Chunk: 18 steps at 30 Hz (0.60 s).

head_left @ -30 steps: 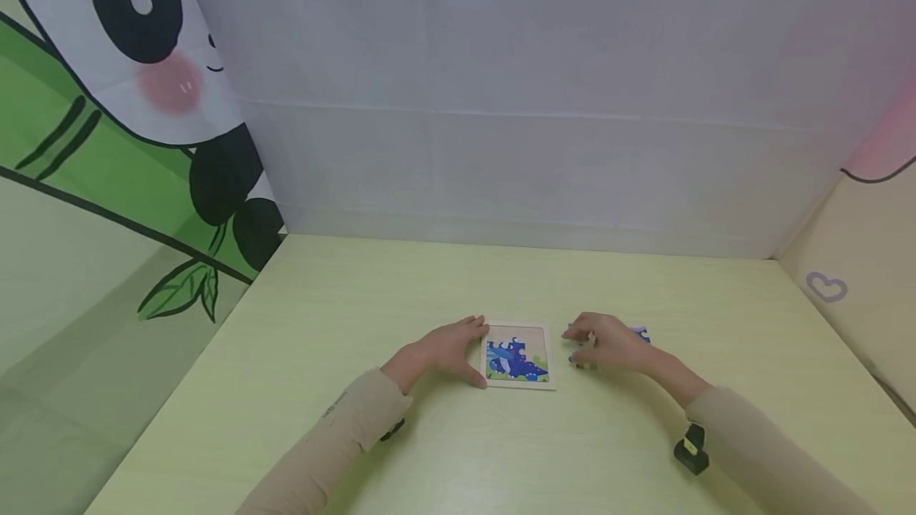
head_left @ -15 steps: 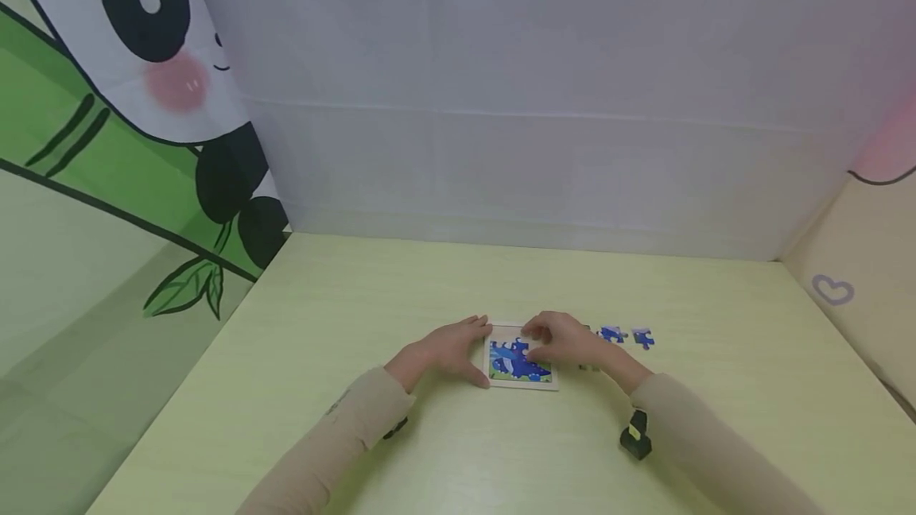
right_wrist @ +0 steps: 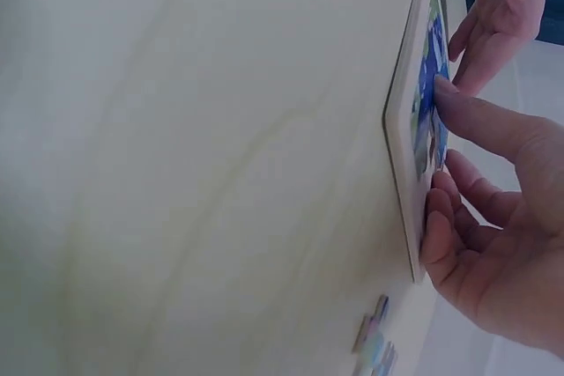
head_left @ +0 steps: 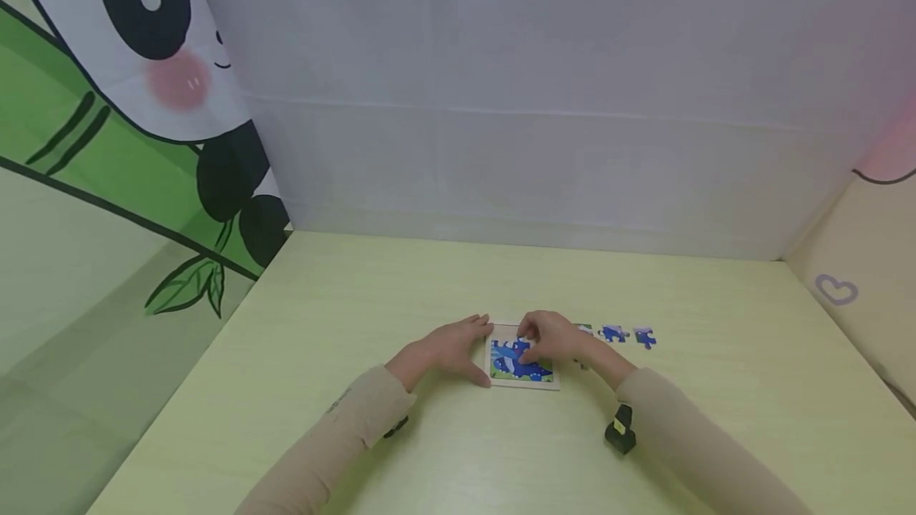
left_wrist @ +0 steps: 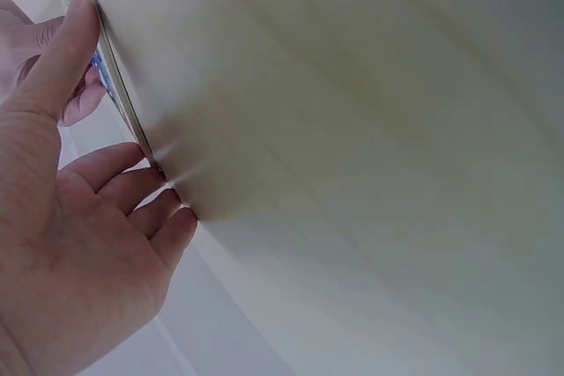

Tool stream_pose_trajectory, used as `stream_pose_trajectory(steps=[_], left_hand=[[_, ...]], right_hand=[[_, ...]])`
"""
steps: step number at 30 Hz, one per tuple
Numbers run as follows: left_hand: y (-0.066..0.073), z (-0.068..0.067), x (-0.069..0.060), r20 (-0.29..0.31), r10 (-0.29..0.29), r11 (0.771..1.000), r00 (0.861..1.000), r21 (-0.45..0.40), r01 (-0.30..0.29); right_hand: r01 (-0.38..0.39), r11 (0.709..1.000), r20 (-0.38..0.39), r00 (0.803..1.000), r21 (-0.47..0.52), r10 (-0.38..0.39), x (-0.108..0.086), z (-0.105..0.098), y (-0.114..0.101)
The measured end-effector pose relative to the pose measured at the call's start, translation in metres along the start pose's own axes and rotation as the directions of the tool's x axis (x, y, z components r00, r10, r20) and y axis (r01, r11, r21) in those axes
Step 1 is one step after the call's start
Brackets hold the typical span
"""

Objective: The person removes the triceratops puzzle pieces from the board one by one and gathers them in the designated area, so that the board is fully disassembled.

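A small square jigsaw board (head_left: 522,387) with a pale wooden frame lies on the table, partly filled with a blue dinosaur picture (head_left: 517,370). My left hand (head_left: 452,350) grips the frame's left side, thumb at the near corner and fingers at the far one. Over the board's right part, my right hand (head_left: 556,338) pinches a blue puzzle piece (right_wrist: 441,149) between thumb and fingers, low against the picture; the fingers hide most of it. In the right wrist view the thumb (right_wrist: 485,119) touches the picture's surface.
To the right of the board lie loose puzzle pieces: one blue (head_left: 613,333), another blue (head_left: 645,338), and a green-edged one (head_left: 584,329) partly behind the right hand. A pale cloth wall (head_left: 529,181) stands behind the table, with printed side panels.
My right hand has moved left from the loose pieces onto the board with a puzzle piece, then slightly further left. My left hand has kept its hold on the frame.
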State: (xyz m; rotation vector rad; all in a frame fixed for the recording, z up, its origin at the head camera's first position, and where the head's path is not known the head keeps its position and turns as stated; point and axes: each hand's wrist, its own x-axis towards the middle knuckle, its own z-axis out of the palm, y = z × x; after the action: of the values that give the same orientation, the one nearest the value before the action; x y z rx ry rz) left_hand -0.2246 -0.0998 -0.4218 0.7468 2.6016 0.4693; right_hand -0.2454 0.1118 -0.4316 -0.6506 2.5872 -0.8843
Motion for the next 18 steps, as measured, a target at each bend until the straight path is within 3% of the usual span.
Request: stream_pose_trajectory(steps=[9, 18], left_hand=[[-0.0006, 0.0014, 0.0021, -0.001, -0.005, 1.000, 1.000, 0.017, 0.005], [0.0005, 0.0023, 0.0006, 0.035, 0.076, 0.988, 0.996, 0.131, -0.080]], right_hand=[[-0.034, 0.999, -0.031, 0.999, 0.041, 0.035, -0.0031, 0.0019, -0.0053], [-0.043, 0.999, -0.059, 0.997, 0.019, 0.044, -0.0054, 0.0028, -0.0094]])
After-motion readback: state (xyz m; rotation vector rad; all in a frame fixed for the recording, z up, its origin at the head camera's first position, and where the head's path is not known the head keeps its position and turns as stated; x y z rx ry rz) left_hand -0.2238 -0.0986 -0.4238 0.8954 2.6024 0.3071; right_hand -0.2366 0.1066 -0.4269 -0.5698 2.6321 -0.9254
